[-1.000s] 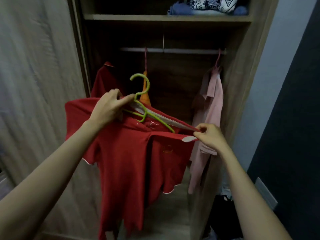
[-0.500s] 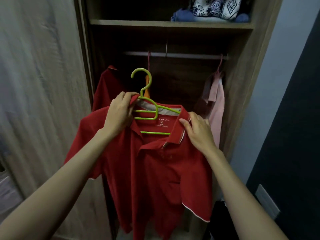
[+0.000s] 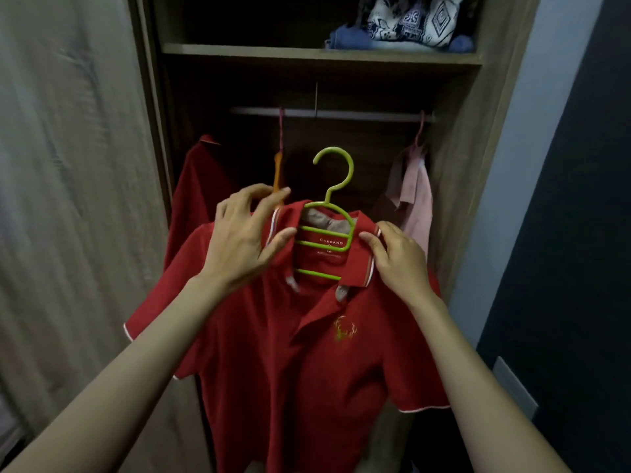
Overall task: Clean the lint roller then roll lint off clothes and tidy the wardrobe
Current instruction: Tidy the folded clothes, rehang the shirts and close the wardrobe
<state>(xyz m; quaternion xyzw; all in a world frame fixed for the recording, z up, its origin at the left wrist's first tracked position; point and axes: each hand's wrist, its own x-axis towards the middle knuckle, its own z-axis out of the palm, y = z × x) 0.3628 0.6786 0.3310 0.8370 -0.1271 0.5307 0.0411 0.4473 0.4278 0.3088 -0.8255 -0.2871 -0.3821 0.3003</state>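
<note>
item: red polo shirt (image 3: 307, 353) on a green hanger (image 3: 327, 233), held up in front of the open wardrobe (image 3: 478, 165), below its rail (image 3: 341, 113).
left hand (image 3: 242, 244): on the shirt's left shoulder and collar; thumb pressed to the collar edge by the hanger bars, the other fingers loosely spread and lifting off the cloth. a light hold, not a firm pinch.
right hand (image 3: 396, 257): fingertips pinching the right collar edge just beside the hanger.
change: a second ago the shirt lay bunched and near flat across the hands, hanger tilted; now it hangs square, front outward, collar seated on the hanger, hook upright and higher.
meaning: judged, the shirt is dressed onto its hanger and ready to go back — the tidy-the-wardrobe part of the task.
rail: two hooks on it — one toward the left end carrying an orange piece (image 3: 278, 172), one at the right end carrying a pink garment (image 3: 413, 199); the middle stretch is bare.
also hanging: a second red garment (image 3: 198, 199) at the left side of the wardrobe, behind the held shirt.
shelf (image 3: 321, 56): above the rail, folded blue and patterned cloth (image 3: 403, 25) at its right end.
lint roller: not in view.
next, judged: lift the green hook to the bare middle of the rail.
risk, judged: with so light a hold the collar may slip off one arm of the hanger.
</note>
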